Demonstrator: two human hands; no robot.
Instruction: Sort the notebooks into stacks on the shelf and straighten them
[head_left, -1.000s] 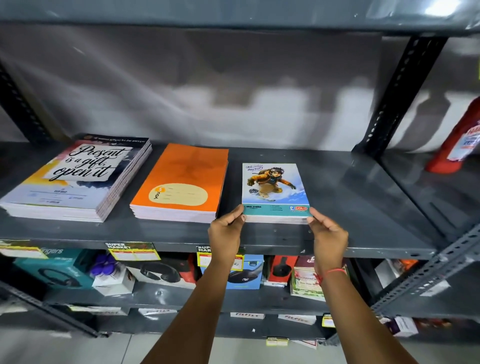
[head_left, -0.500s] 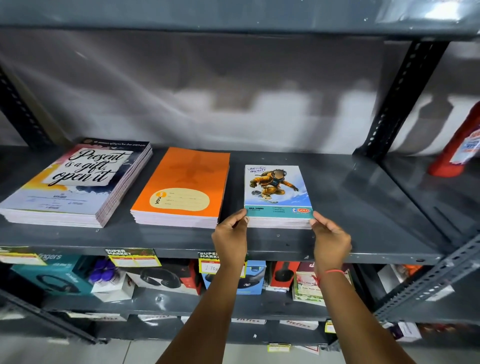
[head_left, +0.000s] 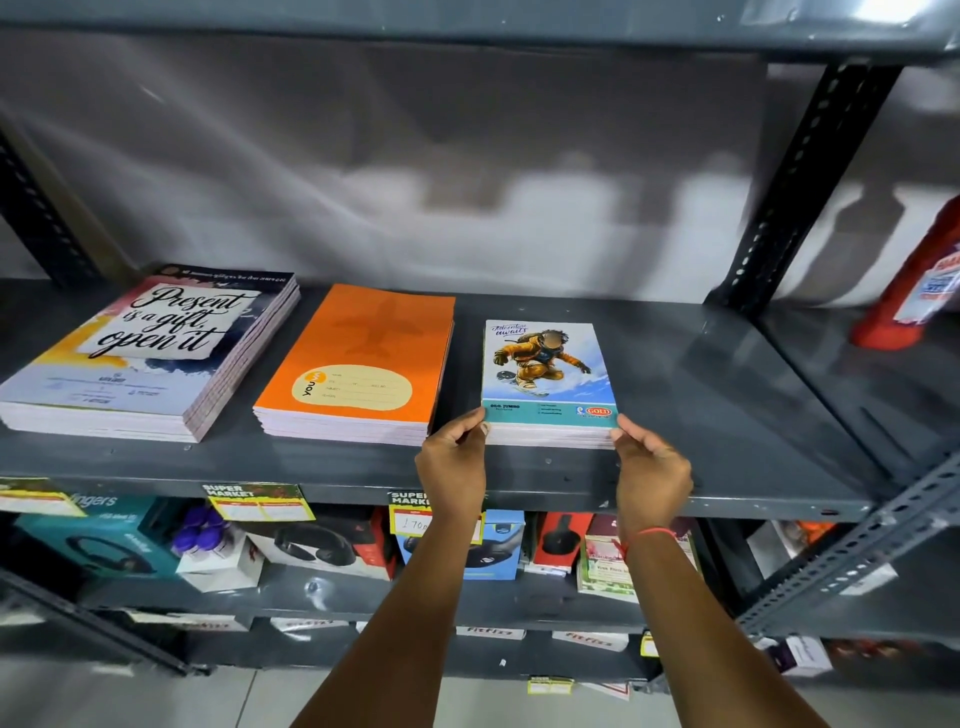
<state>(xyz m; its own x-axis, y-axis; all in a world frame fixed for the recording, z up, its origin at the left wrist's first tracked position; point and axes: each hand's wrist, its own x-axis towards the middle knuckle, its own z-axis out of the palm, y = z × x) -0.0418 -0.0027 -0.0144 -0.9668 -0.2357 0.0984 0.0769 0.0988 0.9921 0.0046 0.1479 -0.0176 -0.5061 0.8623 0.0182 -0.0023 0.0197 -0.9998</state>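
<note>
Pinching the near corners of the small stack of snowboarder-cover notebooks (head_left: 549, 382) on the grey metal shelf (head_left: 701, 415) with left hand (head_left: 453, 470) and right hand (head_left: 652, 475) nearly closed, risking skewing it by uneven pushing.

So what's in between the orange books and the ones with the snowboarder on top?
Nothing. The head view shows only a narrow strip of bare grey shelf between the orange stack and the snowboarder stack.

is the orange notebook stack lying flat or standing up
Lying flat: the orange notebook stack rests cover-up on the shelf, page edges facing forward.
</note>
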